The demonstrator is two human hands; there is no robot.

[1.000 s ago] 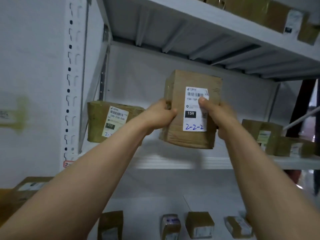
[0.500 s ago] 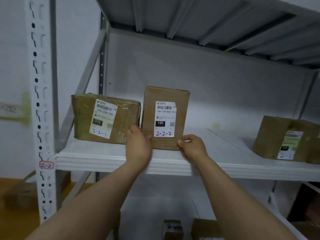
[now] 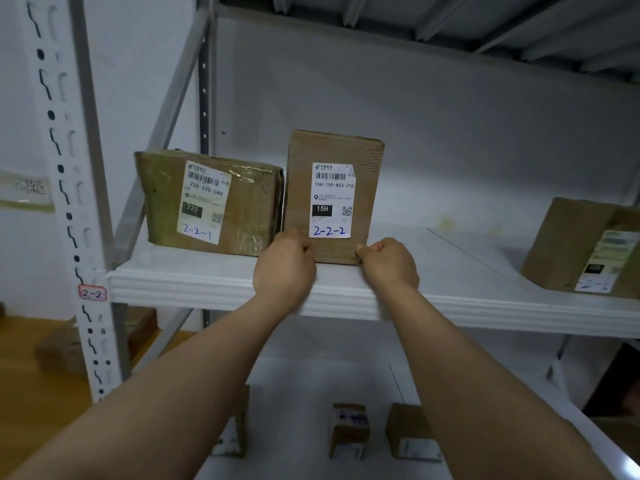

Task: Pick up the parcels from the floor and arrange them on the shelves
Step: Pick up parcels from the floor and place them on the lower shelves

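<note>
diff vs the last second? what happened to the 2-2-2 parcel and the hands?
Parcel 2-2-2 went from held in the air by both hands down onto the shelf, upright, close beside parcel 2-2-1. The left hand and right hand slid from its sides to its lower corners, fingers now curled; grip unclear. Parcel 2-2-1 and the far-right parcel stayed put.

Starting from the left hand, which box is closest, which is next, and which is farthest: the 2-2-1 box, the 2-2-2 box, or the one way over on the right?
From the left hand:
1. 2-2-2 box: the hand touches its lower left corner.
2. 2-2-1 box: just left of the hand, same shelf.
3. far-right box: past the right hand, at the shelf's right end.
</note>
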